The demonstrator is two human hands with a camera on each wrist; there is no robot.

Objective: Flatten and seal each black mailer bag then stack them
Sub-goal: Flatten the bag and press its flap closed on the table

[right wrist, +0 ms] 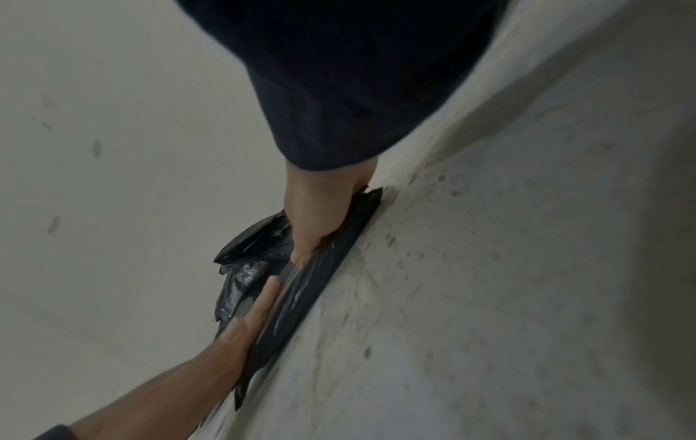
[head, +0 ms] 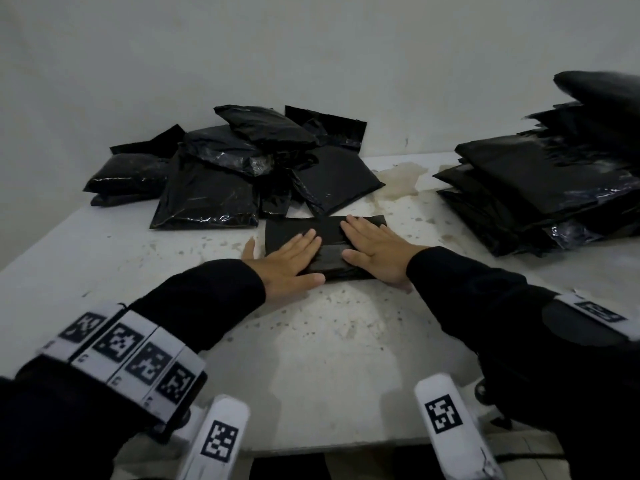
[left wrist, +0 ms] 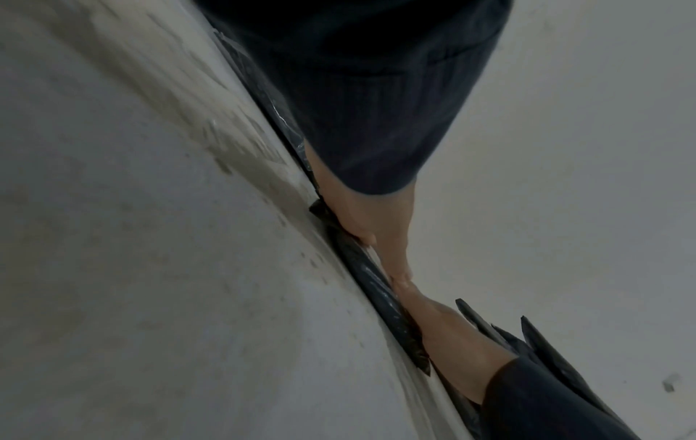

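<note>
Both hands (head: 332, 251) flat (fingers straight) on mailer bag (head: 329, 252)

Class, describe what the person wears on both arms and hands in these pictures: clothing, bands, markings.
Both arms wear long dark sleeves. The left forearm carries a white band printed with a row of square black-and-white code markers; the right forearm has a similar white marker tag. The left hand and right hand are bare, without gloves.

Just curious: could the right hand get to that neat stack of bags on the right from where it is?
Probably yes: the right hand lies flat on the mailer, holding nothing, and bare table separates it from the stack.
</note>
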